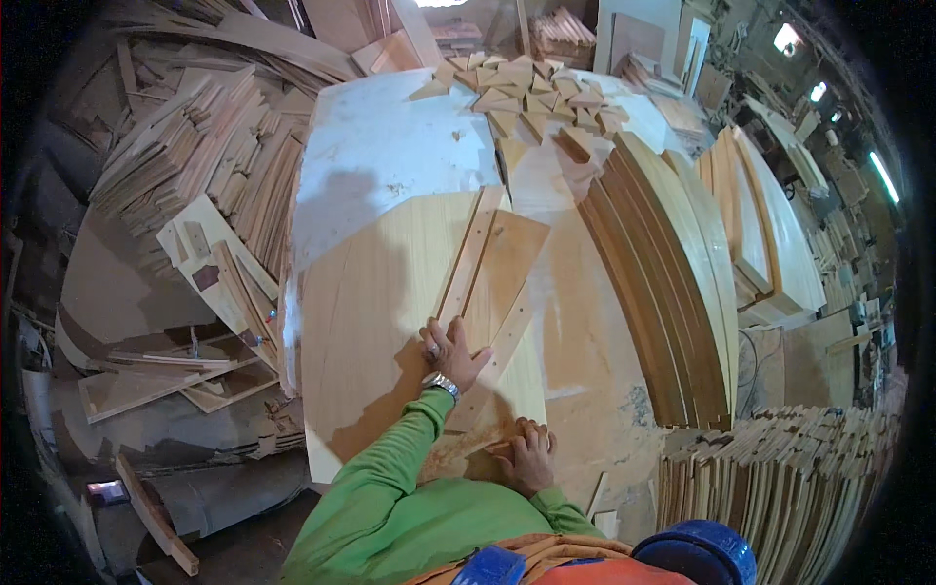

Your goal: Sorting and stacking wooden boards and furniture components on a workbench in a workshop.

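Note:
A wide pale wooden panel lies flat in front of me. On top of it, two narrow wooden strips with small dark dots, a long one and a shorter one, sit at an angle with a brown board between them. My left hand, with a metal watch at its wrist, rests on the long strip's near end, thumb and fingers apart. Closer to my body, my right hand has its fingers curled at the panel's near right part; what they grip is hidden beneath them.
Small triangular wood pieces are heaped at the table's far end. Curved panels stand stacked to the right, above a dense stack of thin boards. Piled planks and an angled wooden frame lie to the left.

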Demonstrator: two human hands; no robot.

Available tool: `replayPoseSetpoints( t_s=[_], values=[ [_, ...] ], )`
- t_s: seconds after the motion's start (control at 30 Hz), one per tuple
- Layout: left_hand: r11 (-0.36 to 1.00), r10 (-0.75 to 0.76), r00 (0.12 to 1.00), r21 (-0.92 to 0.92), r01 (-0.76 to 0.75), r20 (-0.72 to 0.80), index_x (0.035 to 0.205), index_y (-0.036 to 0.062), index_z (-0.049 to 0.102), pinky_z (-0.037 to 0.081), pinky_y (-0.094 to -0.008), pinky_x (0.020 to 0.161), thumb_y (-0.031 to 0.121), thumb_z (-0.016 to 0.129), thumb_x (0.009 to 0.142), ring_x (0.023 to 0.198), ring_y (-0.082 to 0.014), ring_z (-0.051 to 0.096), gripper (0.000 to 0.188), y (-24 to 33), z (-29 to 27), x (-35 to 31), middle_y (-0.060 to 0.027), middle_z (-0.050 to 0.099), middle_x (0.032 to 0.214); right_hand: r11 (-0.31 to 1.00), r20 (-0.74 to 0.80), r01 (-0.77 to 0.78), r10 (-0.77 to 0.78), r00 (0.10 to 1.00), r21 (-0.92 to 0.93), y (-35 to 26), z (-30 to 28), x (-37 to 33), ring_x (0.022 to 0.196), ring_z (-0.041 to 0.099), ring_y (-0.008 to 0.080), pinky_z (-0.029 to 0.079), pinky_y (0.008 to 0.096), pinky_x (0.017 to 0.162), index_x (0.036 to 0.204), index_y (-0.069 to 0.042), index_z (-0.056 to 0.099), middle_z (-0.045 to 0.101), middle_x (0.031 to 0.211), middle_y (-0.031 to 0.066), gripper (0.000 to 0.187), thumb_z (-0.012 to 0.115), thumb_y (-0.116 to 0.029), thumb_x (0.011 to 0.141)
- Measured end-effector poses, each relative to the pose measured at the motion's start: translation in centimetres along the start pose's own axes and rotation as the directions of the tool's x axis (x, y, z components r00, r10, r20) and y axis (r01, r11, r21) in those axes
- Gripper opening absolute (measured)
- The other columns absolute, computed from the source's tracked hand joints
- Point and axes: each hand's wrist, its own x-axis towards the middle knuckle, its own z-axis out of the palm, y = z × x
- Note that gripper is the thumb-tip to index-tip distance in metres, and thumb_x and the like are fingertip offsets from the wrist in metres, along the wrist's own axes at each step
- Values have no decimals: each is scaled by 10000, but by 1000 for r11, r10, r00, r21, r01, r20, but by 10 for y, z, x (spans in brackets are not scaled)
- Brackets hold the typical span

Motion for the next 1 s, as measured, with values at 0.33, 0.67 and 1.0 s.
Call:
replayPoseSetpoints(
  t_s=[0.33, 0.67, 1.0],
  values=[
    [999, 19, 1000, -25, -19, -24, 1591, 85, 374, 373, -710, 1089, 558, 825, 828, 1413, -567, 330, 1004, 1, -8, 45, -356, 187, 1637, 999, -77, 33, -33, 996, -4, 10, 2, 48, 1398, 474, 415, 337, 640, 1216, 1200, -172, 707, 548, 1432, 157, 518, 864, -427, 777],
    [999, -24, 998, -33, 25, 55, 1623, 87, 364, 368, -713, 1135, 567, 838, 825, 1453, -612, 313, 1045, 11, -27, 110, -375, 199, 1658, 997, -91, 76, -77, 993, -14, 13, -1, 109, 1279, 512, 420, 313, 648, 1213, 1221, -141, 683, 552, 1284, 153, 484, 795, -457, 872],
    [999, 1, 1000, -48, -2, -11, 1596, 83, 372, 371, -709, 1105, 510, 865, 790, 1392, -587, 362, 1037, 3, -18, 145, -347, 236, 1604, 995, -62, 87, -91, 994, -57, 14, -3, 145, 1257, 524, 400, 324, 642, 1205, 1209, -126, 677, 571, 1238, 135, 475, 797, -433, 867]
  ],
)
